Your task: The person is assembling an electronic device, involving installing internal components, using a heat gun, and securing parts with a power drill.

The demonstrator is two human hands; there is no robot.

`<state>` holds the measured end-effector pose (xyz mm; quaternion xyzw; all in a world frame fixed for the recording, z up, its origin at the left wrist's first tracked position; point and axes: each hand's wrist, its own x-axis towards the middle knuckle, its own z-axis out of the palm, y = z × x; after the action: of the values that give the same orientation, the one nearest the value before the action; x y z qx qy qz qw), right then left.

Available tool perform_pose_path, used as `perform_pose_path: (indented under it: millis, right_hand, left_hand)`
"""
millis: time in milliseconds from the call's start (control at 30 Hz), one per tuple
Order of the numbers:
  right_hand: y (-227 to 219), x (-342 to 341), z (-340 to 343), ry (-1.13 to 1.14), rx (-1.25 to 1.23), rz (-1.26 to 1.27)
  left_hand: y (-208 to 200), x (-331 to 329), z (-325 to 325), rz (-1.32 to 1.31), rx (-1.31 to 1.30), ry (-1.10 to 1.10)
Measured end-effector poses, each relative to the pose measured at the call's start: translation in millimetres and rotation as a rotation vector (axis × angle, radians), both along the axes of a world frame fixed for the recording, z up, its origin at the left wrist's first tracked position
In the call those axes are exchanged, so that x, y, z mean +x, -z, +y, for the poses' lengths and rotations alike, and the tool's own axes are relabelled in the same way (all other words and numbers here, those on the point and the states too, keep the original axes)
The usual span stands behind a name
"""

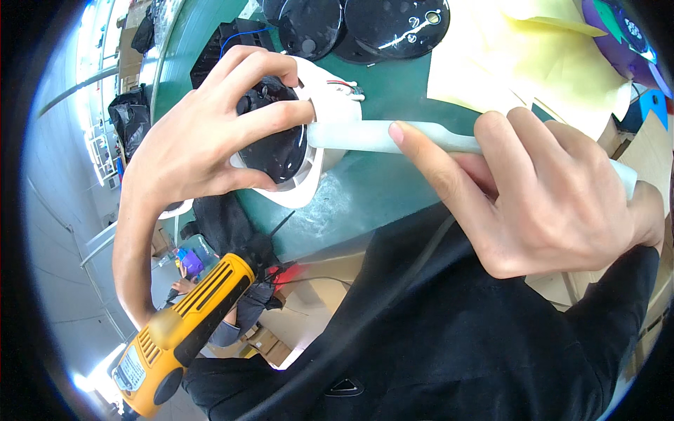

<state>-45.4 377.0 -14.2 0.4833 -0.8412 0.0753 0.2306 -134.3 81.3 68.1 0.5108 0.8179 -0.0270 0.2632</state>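
While the left hand (186, 137), fingers spread, grips the housing (337, 102), the right hand (547, 189) clasps a tool (365, 137) right of the housing; the inset disc (277, 153), likely slippery, suits rim holds.

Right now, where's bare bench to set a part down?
Best patch: green tabletop below the pale tool, bordered by the white housing and the black garment; whitish smudges mark it. A smaller one lies above the tool, between housing and yellow sheets. Crowded: the far side, with black discs, and left, where the left hand grips the housing.
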Motion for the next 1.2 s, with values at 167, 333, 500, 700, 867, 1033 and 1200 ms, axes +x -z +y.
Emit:
perform_pose_path:
  millis: [167,333,500,700,867,1033,1200]
  right_hand:
    - [12,5,-3,0.007,0.004,-0.101]
    - [6,-4,6,-0.058,-0.008,-0.125]
    - [3,-13,15,-0.102,0.004,-0.066]
    - [-3,-16,24,-0.162,0.038,0.007]
    - [-5,-22,26,-0.216,0.064,0.070]
    - [-9,-8,23,-0.196,0.120,0.125]
    - [10,-10,33,-0.188,0.029,-0.148]
  left_hand:
    - [-4,16,-8,-0.015,-0.055,-0.117]
    - [-12,30,-2,0.020,-0.082,-0.127]
    - [8,57,-9,-0.013,0.110,-0.295]
    - [54,80,-21,0.350,0.362,-0.246]
    - [57,77,-15,0.263,0.434,-0.316]
    - [64,79,-19,0.250,0.532,-0.329]
    - [66,70,-11,0.231,0.613,-0.321]
